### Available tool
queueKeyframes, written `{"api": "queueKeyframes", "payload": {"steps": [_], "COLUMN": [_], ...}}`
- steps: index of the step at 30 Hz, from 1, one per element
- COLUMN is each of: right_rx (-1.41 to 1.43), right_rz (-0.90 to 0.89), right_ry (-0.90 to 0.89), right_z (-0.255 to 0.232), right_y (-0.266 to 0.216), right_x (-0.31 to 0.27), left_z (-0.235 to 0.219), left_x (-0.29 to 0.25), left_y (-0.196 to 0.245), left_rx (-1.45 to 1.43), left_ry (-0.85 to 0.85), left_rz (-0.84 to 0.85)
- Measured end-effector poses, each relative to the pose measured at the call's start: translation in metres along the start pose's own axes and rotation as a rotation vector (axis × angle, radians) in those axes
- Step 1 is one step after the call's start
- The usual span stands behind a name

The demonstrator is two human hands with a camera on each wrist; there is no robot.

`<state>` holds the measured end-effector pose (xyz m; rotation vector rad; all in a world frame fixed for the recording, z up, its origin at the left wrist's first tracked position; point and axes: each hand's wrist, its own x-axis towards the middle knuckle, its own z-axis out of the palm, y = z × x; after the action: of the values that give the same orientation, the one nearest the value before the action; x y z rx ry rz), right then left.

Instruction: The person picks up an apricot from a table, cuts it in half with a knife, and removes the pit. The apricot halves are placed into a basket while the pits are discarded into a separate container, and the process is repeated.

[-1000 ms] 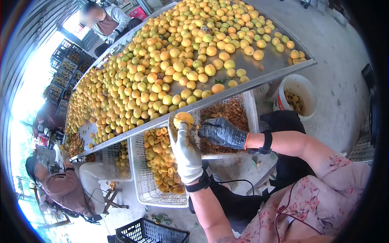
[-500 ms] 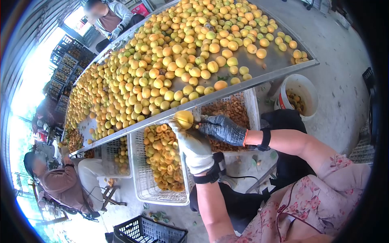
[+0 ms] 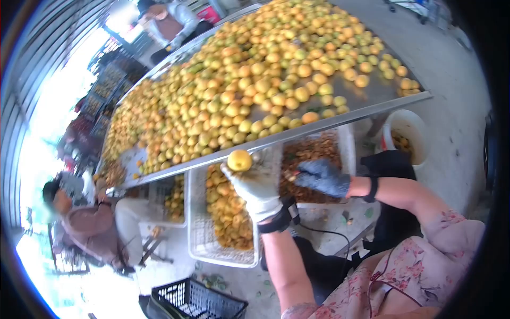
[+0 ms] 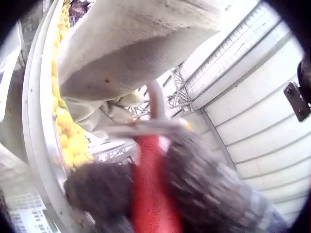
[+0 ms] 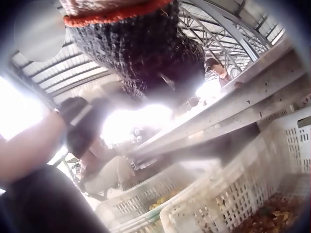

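Note:
My left hand (image 3: 256, 189), in a white glove, holds a whole yellow apricot (image 3: 239, 160) at its fingertips, just below the metal table's edge (image 3: 297, 129). In a dark grey knit glove, my right hand (image 3: 323, 176) is a short way to the right, over a white crate (image 3: 349, 151) of brown pits. The left wrist view shows the grey-gloved fingers (image 4: 209, 179) curled round a red-handled tool (image 4: 153, 189) with a curved metal end, blurred by motion. Below the left hand stands a white crate (image 3: 197, 252) of apricot halves (image 3: 228, 223).
Many apricots (image 3: 260, 85) cover the sloping table. A white bucket (image 3: 419, 133) with some fruit stands at the right, a black crate (image 3: 207, 303) on the floor at the front. One person (image 3: 90, 228) sits at the left, another (image 3: 172, 26) across the table.
My right hand has drawn away from the apricot to the right, over the pit crate. The apricot stays in my left hand. The head view has shifted, moving the scene rightward.

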<state>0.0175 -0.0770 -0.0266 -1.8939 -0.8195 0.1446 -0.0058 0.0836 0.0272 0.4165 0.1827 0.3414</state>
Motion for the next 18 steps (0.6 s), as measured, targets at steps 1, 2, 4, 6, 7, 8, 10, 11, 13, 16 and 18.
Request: {"api": "queueKeyframes", "payload": {"steps": [1, 2, 4, 6, 7, 8, 10, 11, 13, 16, 18], "right_rx": [0.079, 0.545, 0.981, 0.989, 1.023, 1.14, 1.094, 1.046, 1.073, 0.81, 0.441], "right_rz": [-0.077, 0.108, 0.379, 0.371, 0.305, 0.406, 0.418, 0.436, 0.476, 0.327, 0.219], "right_ry": [0.071, 0.186, 0.246, 0.285, 0.36, 0.36, 0.361, 0.375, 0.385, 0.42, 0.45], "right_z": [-0.002, -0.005, 0.003, 0.003, 0.008, 0.006, 0.008, 0.008, 0.018, 0.027, 0.02], "right_y": [-0.003, -0.031, 0.005, 0.003, 0.006, 0.003, -0.009, -0.016, -0.002, 0.012, 0.0], "right_x": [0.001, 0.02, 0.027, 0.032, 0.036, 0.04, 0.041, 0.041, 0.049, 0.054, 0.053], "left_z": [0.002, -0.007, -0.035, -0.038, -0.027, -0.019, -0.009, -0.009, -0.009, -0.019, -0.065], "left_x": [-0.005, -0.009, -0.015, -0.014, -0.012, -0.011, -0.012, -0.012, -0.014, -0.017, -0.003], "left_y": [0.012, 0.015, -0.013, -0.05, -0.06, -0.054, -0.037, -0.036, -0.042, -0.054, -0.075], "left_rx": [-0.13, -0.099, 0.855, 1.371, 1.4, 1.403, 1.856, 1.855, 1.635, 1.536, 1.162], "left_ry": [-0.032, -0.006, -0.091, -0.122, -0.114, -0.103, -0.153, -0.145, -0.039, 0.063, 0.02], "left_rz": [-0.031, 0.018, 0.319, 0.534, 0.642, 0.654, 0.697, 0.699, 0.572, 0.58, 0.666]}}
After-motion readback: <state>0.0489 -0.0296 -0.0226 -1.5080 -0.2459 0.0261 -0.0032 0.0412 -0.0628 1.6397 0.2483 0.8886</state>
